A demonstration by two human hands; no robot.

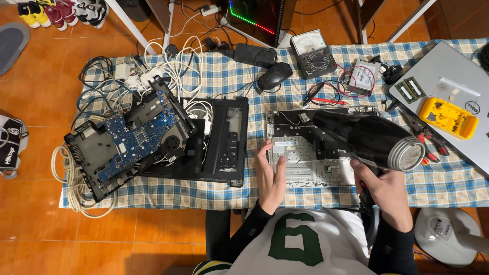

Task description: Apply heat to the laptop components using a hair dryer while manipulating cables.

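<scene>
Down at the bottom right, my right hand [384, 191] has its fingers wrapped around the handle of a black hair dryer [369, 138], nozzle aimed up-left over the silver laptop panel [305, 153] mid-frame. Left hand [271, 175] lies flat with fingers spread on that panel's left edge. Blue motherboard [137, 137] sits left on the checked tablecloth [224, 76].

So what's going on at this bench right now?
A person holds a black hair dryer in the right hand, its nozzle over a silver laptop panel on the checked tablecloth. The left hand rests flat on the panel's near left edge. A stripped laptop base with a blue circuit board lies to the left.
</scene>
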